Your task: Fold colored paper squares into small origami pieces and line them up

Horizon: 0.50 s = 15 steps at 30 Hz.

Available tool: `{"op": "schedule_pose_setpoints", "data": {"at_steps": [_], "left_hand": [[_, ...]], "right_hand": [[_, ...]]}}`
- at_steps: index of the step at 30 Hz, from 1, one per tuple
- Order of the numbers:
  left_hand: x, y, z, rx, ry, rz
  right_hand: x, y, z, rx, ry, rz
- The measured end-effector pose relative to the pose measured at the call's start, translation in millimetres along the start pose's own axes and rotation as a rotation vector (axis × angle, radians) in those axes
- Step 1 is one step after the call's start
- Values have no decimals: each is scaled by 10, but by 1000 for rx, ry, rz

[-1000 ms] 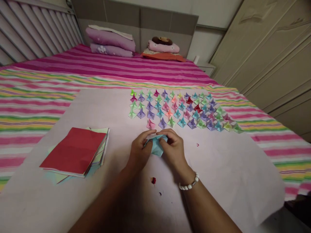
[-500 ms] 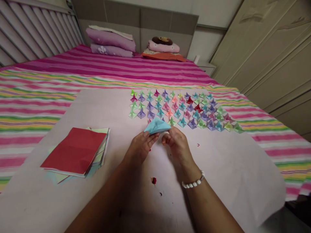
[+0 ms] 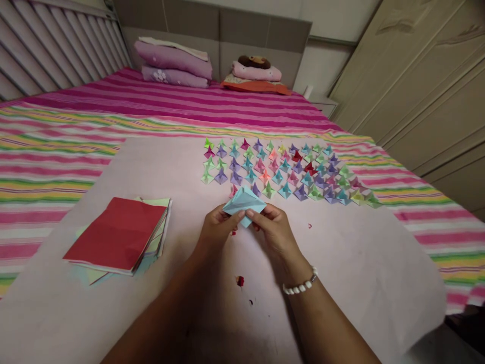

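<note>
Both hands pinch a folded light-blue paper at frame centre.
Stack of coloured sheets (image 3: 117, 235) lies lower left; left hand (image 3: 217, 230) and right hand (image 3: 275, 232) grip light-blue paper (image 3: 244, 202), raised just before rows of folded pieces (image 3: 280, 169).

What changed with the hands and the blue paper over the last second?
Both hands, left hand and right hand, lifted the light blue folded paper off the pink sheet and now pinch it from below. The red-topped paper stack and the rows of folded pieces stayed put.
</note>
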State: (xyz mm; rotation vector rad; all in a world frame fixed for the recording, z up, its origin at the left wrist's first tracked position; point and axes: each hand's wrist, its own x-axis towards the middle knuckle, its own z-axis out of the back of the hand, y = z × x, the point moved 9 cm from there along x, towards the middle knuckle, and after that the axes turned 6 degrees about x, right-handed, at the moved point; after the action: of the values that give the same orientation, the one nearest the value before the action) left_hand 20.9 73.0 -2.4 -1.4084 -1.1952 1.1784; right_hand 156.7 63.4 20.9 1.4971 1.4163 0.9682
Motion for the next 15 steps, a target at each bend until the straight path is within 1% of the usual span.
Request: {"op": "schedule_pose_setpoints", "data": {"at_steps": [3,7,9,11,15], "left_hand": [[20,-29,25,0,-20,-55],[6,-251,112,18,-89,-311],[-16,-330,115,4,-79,-396],[-20,-344,88,-36,-37,-399],[-12,-303,50,-123,11,-325]], "right_hand": [[1,-2,27,-25,-20,5],[9,16,69,-107,-47,20],[11,26,62,-132,-38,32],[12,32,39,-132,-15,46],[12,11,20,-113,6,42]]}}
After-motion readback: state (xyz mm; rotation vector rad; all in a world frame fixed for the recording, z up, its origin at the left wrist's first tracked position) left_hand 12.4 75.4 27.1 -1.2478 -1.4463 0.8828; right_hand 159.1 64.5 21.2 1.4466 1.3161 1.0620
